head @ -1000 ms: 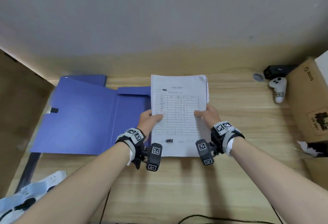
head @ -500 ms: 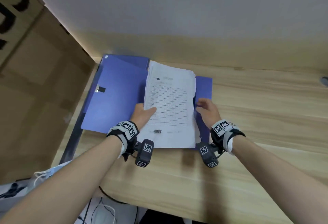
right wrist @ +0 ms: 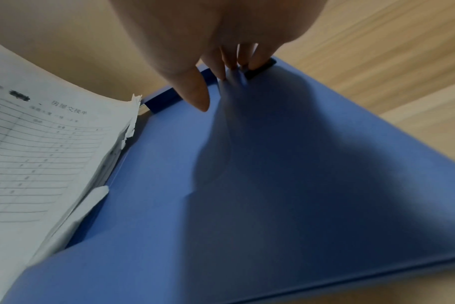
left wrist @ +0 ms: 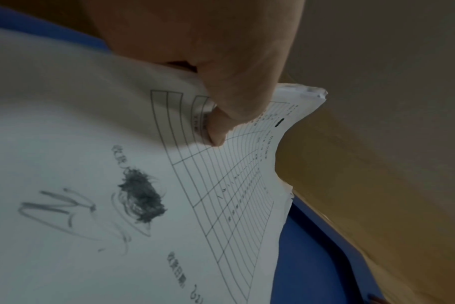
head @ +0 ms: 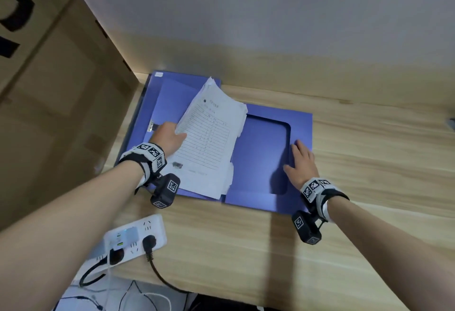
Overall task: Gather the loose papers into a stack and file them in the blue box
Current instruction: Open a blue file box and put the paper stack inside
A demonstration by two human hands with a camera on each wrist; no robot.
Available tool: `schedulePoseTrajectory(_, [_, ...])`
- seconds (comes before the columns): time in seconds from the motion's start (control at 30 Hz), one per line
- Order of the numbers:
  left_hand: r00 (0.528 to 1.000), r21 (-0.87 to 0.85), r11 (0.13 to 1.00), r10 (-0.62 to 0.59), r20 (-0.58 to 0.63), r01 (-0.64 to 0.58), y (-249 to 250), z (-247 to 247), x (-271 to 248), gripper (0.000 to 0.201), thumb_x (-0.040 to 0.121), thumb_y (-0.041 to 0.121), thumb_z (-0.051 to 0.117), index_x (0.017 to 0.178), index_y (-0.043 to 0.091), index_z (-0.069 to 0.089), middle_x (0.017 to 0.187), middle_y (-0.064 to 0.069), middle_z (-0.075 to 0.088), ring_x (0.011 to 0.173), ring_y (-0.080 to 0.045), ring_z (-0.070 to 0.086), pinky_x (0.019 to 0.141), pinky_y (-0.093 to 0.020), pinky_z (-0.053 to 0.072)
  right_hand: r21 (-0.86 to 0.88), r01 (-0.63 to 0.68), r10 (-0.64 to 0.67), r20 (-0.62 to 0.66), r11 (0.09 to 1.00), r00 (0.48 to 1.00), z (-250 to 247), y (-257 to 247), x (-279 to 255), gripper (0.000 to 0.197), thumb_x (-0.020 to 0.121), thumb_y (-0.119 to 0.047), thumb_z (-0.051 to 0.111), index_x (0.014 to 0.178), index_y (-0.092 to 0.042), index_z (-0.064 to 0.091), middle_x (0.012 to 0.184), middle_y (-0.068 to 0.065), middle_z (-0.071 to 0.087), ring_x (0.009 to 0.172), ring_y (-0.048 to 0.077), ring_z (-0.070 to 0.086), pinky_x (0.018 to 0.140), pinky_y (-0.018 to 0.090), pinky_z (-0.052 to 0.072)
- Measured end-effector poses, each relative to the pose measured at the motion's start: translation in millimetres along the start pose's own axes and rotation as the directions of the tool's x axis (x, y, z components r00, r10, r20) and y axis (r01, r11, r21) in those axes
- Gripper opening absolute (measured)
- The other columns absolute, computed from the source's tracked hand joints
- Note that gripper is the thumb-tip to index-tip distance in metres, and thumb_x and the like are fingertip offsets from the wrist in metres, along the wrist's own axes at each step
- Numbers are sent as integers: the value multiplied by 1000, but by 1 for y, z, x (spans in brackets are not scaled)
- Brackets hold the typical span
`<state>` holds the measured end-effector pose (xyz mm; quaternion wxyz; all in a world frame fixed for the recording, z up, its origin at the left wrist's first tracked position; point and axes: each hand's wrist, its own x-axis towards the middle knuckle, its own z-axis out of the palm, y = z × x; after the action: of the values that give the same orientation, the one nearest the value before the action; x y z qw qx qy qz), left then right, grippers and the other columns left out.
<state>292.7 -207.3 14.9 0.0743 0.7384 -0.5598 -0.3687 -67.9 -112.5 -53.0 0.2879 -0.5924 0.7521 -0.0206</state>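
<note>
The blue box (head: 261,155) lies opened flat on the wooden desk, its lid spread to the left and its tray half to the right. My left hand (head: 170,138) pinches the left edge of the paper stack (head: 209,140), thumb on top, and holds it tilted over the box's middle fold. In the left wrist view the thumb (left wrist: 237,98) presses on the printed table of the stack (left wrist: 117,185). My right hand (head: 301,162) lies flat with straight fingers on the box's right edge. In the right wrist view its fingertips (right wrist: 200,90) touch the blue box (right wrist: 273,185) beside the papers (right wrist: 52,154).
A large cardboard box (head: 49,101) stands against the desk's left side. A white power strip (head: 135,236) with plugged black cables sits at the desk's front left edge. Bare wooden desk (head: 369,187) extends right of the blue box; a wall rises behind.
My right hand let go of the papers and moved right onto the box's right edge. My left hand alone carries the stack, now tilted further left over the box.
</note>
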Motion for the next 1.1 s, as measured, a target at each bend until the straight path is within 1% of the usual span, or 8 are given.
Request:
schedulePoseTrajectory(0.13, [1000,61,998,8,1,-8,-1,1,5,16,91,25,54,89,14,65,86,-9,69,78,-31,65,65,-29,49,22,-20,19,17,1000,1000,-3,-2,0,73,91,-20,56,153,-7,20,164,6,7,149,29,6,121,37,13])
schedulePoseTrajectory(0.27, [999,100,995,3,-46,1,-2,11,7,21,90,23,53,93,8,67,94,-12,71,84,-36,66,76,-41,58,13,-30,30,16,999,999,-1,-3,0,73,91,-19,56,153,-8,19,164,5,5,149,28,6,120,35,12])
schedulePoseTrajectory(0.4, [996,144,988,-44,-72,54,0,15,4,20,90,21,54,96,5,64,106,-16,68,94,-40,64,82,-42,55,8,-32,31,15,999,999,-1,-2,-1,72,92,-20,55,153,-8,19,164,5,5,149,27,5,120,35,13])
schedulePoseTrajectory(0.5, [997,151,988,-32,-70,42,-1,14,2,22,89,21,54,100,6,66,107,-15,69,93,-39,64,83,-44,57,23,-34,34,17,999,999,-2,-2,-1,71,92,-19,55,154,-9,20,164,4,6,149,27,5,120,36,13])
schedulePoseTrajectory(0.7, [999,90,996,-27,21,25,5,21,-6,21,91,21,55,98,6,68,96,-10,71,87,-33,67,78,-37,57,51,-29,28,20,998,999,-3,-1,-2,70,92,-18,55,153,-11,22,164,3,7,149,25,5,120,35,12])
schedulePoseTrajectory(0.83, [995,63,995,-79,53,76,11,44,-8,14,91,20,55,94,9,63,94,-6,66,86,-31,63,75,-32,52,67,-18,17,24,998,1000,-4,1,-1,69,92,-17,56,153,-11,24,164,3,8,149,25,5,120,34,12])
schedulePoseTrajectory(0.97, [983,-15,990,-140,120,143,17,69,-6,25,83,21,54,100,7,66,99,-8,71,88,-32,67,81,-38,58,87,-9,6,29,996,1000,-5,1,-2,68,92,-16,56,153,-11,25,164,3,9,149,24,6,119,33,11])
schedulePoseTrajectory(1.1, [959,-117,974,-162,230,193,22,98,1,40,76,28,59,110,8,66,107,-7,71,96,-28,67,89,-41,57,93,-3,-1,39,996,999,-7,3,0,67,91,-15,55,152,-10,27,164,2,10,149,25,7,119,32,12])
